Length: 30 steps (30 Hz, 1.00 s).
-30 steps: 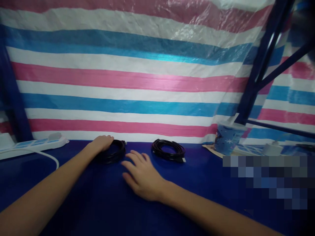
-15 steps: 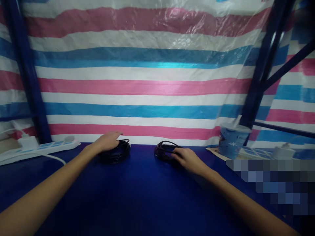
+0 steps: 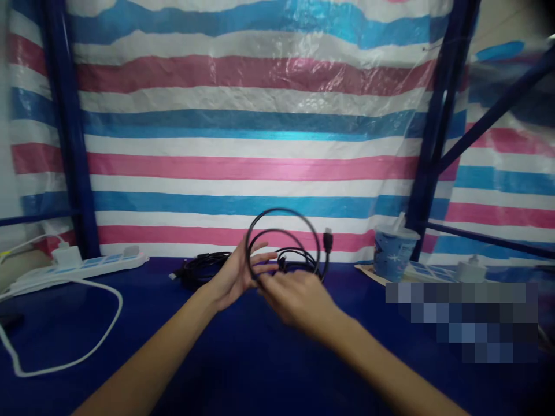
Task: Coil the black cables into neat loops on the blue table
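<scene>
Loops of a thin black cable [image 3: 282,210] stand upright above the blue table, pinched in my right hand [image 3: 299,294]. A dark plug [image 3: 328,240] sticks up at the right of the loops; the cable below it curves down behind that hand. My left hand [image 3: 240,274] is open, fingers apart, just left of the loops. Whether its fingertips touch the cable I cannot tell. Behind my left wrist lies a coiled black cable [image 3: 199,268] with a plug end at its left. More black cable turns [image 3: 299,252] show beyond my right hand, partly hidden.
A white power strip [image 3: 95,266] with a white charger [image 3: 67,254] lies at the left, its white cord [image 3: 119,306] looping over the table [image 3: 243,370]. At the right stand a blue cup [image 3: 394,251] and another charger [image 3: 472,270]. A striped sheet [image 3: 251,167] hangs behind.
My right hand has lifted cable loops off the table and moved left. My left hand has left the left coil, moved right and spread its fingers. The view has tilted up slightly.
</scene>
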Tool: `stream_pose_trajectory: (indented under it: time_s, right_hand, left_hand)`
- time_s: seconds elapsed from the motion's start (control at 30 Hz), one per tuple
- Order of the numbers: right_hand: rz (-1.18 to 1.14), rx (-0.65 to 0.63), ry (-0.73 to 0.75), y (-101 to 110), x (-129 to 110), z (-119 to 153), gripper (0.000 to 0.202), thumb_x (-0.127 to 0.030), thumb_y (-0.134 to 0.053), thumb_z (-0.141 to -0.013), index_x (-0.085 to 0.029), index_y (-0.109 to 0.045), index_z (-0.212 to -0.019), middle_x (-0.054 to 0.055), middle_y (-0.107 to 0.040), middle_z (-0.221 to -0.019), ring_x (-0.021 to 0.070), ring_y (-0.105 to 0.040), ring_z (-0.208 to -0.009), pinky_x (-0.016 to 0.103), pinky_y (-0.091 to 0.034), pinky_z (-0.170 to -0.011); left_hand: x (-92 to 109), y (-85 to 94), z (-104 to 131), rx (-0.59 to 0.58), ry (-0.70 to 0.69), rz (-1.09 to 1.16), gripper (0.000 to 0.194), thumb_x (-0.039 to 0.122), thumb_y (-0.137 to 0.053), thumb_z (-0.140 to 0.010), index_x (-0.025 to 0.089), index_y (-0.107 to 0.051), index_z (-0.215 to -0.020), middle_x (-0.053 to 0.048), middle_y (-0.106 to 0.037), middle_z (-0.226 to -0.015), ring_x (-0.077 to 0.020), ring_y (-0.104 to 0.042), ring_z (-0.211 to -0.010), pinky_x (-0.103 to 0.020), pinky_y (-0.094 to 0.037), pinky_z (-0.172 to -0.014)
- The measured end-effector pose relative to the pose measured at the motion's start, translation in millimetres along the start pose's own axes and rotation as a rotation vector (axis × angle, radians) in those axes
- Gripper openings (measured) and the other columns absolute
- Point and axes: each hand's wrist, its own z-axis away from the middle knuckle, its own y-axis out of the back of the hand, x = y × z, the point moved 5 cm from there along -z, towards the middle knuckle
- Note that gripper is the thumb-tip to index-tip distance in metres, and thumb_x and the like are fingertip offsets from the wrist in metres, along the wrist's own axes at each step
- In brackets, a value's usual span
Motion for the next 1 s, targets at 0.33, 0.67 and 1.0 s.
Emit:
stream_pose_trajectory:
  time_s: [0.33,0.67,1.0]
  right_hand:
    - [0.048,-0.171,0.184,-43.8,-29.9,20.2,0.027,-0.038,-0.042,-0.092,-0.018,-0.059,-0.096,0.006,-0.063,-0.08,0.0209,-0.057,-0.076,0.036,-0.04,-0.072]
    - [-0.12,0.161,-0.672,-2.0,101.8,41.9,0.024,-0.037,-0.051,-0.082,-0.016,-0.063,-0.081,0.011,-0.057,-0.085,0.0263,-0.053,-0.084,0.036,-0.036,-0.07]
    - [-1.184,-0.191,-0.836,-56.9,67.6,38.8,0.039,-0.046,-0.031,-0.093,-0.014,-0.051,-0.104,0.006,-0.061,-0.076,0.0139,-0.059,-0.057,0.025,-0.044,-0.048]
  left_hand:
    - [2.7,30.3,7.8,0.27,-0.12,-0.495,0.039,0.036,-0.068,-0.071,0.023,-0.056,-0.105,0.006,-0.045,-0.059,-0.0021,-0.027,-0.036,-0.016,-0.018,-0.034]
    - [-31.3,68.2,-4.5,0.329,0.02,-0.77,0.06,0.022,-0.05,-0.067,0.024,-0.045,-0.127,-0.002,-0.06,-0.08,-0.0117,-0.053,-0.048,-0.022,-0.041,-0.043]
    - [-46.2,59.1,-8.2,0.261,-0.099,-1.4,0.067,0.021,-0.043,-0.072,0.008,-0.038,-0.138,-0.016,-0.042,-0.14,-0.0299,-0.041,-0.126,-0.041,-0.032,-0.104]
